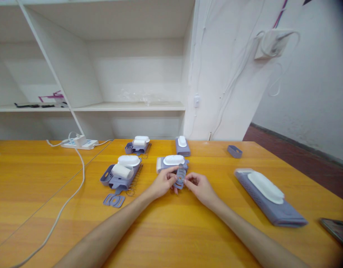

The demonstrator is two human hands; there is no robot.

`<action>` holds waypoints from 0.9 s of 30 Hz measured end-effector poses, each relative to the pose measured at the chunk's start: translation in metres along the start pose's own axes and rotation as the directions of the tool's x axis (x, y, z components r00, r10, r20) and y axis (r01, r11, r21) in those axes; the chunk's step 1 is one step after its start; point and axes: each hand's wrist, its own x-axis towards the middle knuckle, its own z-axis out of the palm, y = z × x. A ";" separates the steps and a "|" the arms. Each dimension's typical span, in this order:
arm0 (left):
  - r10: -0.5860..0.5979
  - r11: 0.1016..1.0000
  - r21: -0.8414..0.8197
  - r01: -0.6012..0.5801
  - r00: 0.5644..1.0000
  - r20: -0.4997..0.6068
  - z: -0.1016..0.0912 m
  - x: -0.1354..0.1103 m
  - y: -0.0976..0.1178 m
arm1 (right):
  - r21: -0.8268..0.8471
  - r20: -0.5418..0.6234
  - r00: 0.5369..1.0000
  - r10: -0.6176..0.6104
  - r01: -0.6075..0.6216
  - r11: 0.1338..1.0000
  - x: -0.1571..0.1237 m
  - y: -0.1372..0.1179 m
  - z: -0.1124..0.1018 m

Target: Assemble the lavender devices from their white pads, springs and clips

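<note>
Between my two hands, above the table, is a flat grey-purple plastic piece with curved slots (180, 178). My left hand (164, 182) pinches its left side, and the fingers of my right hand (198, 186) close on its right edge. Just behind them lies a grey-purple holder with a white bristled brush (173, 160) on top. To the left sits a grey-purple case (122, 183) with a white roll (122, 171) and a white oval part (129, 160) on it. In front of that case lies another slotted plastic piece (114, 200).
On the right is a long grey-purple case with a white top (266, 186), near a phone (336, 229). A small grey-purple cup (234, 151) stands farther back. More sets (140, 145) are at the rear. A power strip (79, 143) trails a white cable along the left.
</note>
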 end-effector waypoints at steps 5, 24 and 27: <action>0.001 1.000 -0.012 -0.001 1.000 -0.010 0.001 0.002 -0.002 | 0.093 -0.006 0.999 0.050 -0.049 0.995 0.001 -0.002 0.000; 0.007 0.998 -0.060 -0.004 0.999 0.040 -0.002 0.001 -0.001 | 0.182 -0.002 0.997 0.082 -0.080 0.980 0.004 -0.007 0.000; -0.010 0.998 -0.061 0.011 1.000 0.014 -0.002 0.002 -0.002 | 0.185 0.012 0.993 0.118 -0.118 0.976 0.004 -0.010 -0.003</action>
